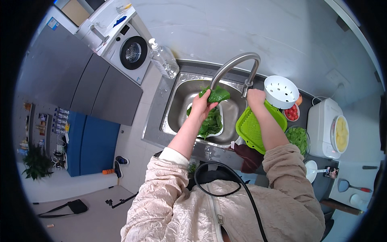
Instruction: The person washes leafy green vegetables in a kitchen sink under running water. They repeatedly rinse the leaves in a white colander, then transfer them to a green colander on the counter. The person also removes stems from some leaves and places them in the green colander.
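My left hand [203,104] holds green leaves [220,94] under the spout of the curved metal faucet [229,65]. Below it, in the steel sink [234,118], a white container [222,130] is filled with more leafy greens [213,122]. My right hand [256,97] is beside the faucet's base and lever, its fingers curled; whether it grips the lever is hidden. Under my right forearm lies a green perforated basket [249,127], partly over the sink's right rim. No water stream can be made out at the spout.
A white perforated bowl [281,90], small red tomatoes [291,113], a bowl of leaves [297,139] and a white appliance [322,127] stand to the right. A dark red cloth [249,157] hangs at the front edge. A clear pump bottle [164,62] stands back left.
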`<state>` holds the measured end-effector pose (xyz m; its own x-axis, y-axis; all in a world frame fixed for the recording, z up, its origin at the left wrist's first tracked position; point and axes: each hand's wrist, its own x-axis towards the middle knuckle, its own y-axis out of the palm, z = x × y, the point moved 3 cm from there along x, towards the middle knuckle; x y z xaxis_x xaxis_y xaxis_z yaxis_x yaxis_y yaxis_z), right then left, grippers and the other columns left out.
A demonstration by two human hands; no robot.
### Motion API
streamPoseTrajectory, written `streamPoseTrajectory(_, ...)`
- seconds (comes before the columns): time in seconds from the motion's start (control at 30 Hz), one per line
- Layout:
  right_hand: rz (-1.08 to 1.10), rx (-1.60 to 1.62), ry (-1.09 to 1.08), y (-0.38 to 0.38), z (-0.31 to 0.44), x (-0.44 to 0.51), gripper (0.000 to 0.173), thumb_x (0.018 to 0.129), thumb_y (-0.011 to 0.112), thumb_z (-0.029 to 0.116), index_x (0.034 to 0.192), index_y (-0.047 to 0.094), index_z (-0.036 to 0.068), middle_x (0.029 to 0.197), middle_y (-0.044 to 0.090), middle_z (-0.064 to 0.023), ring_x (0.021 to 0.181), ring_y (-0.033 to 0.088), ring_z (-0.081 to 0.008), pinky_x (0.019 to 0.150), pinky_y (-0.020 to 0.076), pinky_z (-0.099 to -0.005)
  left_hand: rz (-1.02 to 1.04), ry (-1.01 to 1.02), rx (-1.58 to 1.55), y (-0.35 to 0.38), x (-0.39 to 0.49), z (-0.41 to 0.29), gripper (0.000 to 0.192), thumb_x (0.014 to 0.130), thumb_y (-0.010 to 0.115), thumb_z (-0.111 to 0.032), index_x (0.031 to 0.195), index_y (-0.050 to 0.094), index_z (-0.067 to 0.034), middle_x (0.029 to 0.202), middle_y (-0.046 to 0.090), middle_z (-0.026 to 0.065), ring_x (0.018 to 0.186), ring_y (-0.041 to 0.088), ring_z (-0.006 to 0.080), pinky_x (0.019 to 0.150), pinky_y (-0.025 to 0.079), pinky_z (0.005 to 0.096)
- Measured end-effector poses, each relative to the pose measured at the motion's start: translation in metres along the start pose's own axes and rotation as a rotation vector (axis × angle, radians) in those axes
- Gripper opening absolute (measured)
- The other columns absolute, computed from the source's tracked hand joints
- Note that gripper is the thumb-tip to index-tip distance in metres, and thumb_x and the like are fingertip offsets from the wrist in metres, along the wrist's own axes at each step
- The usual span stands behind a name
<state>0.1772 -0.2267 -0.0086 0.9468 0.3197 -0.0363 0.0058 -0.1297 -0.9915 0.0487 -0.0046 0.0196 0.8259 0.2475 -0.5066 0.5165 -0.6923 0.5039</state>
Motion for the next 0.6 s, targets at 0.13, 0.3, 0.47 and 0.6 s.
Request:
streamPoseTrajectory(0.13,0.040,-0.016,0.014,-0.003,0.002,-0.001,0.012,0.080,0.063,0.015,0.083,0.074,0.014,0.084,0.072,-0.0073,0.081,0.071,-0.0261,0.068,0.0518,-0.0384,-0.004,-0.015,0.022,-0.005,0.004,0.004,0.029,0.096,0.058,-0.021,0.115,0.055,0.000,0.103,0.064,0.0130,0.084,0.067,0.0218,0.061,0.062,0.0300)
streamPoseTrajectory(0.3,-0.557,0.300,-0.167,-0.054,0.008,-0.050,0.015,0.080,0.069,0.020,0.091,0.070,0.010,0.085,0.066,-0.0078,0.082,0.063,-0.0277,0.071,0.0467,-0.0391,-0.048,-0.078,0.025,-0.016,0.018,0.016,0.028,0.097,0.055,-0.021,0.116,0.053,0.001,0.103,0.062,0.0144,0.085,0.067,0.0239,0.061,0.063,0.0325)
streamPoseTrajectory(0.47,-0.644,0.752,-0.269,-0.078,0.017,-0.215,0.013,0.075,0.073,0.011,0.083,0.063,0.006,0.082,0.063,-0.0102,0.075,0.059,-0.0301,0.070,0.0457,-0.0392,-0.140,-0.156,0.058,-0.040,0.041,0.026,0.028,0.099,0.052,-0.021,0.120,0.048,-0.003,0.106,0.060,0.0139,0.084,0.065,0.0252,0.059,0.062,0.0354)
streamPoseTrajectory(0.6,-0.294,0.593,-0.180,-0.031,0.028,-0.298,0.037,0.082,0.068,0.019,0.114,0.060,0.004,0.114,0.059,-0.0159,0.105,0.056,-0.0330,0.089,0.0419,-0.0449,-0.080,-0.169,0.086,-0.062,0.055,0.012,0.027,0.098,0.053,-0.021,0.120,0.050,-0.006,0.107,0.060,0.0127,0.087,0.065,0.0267,0.061,0.062,0.0368)
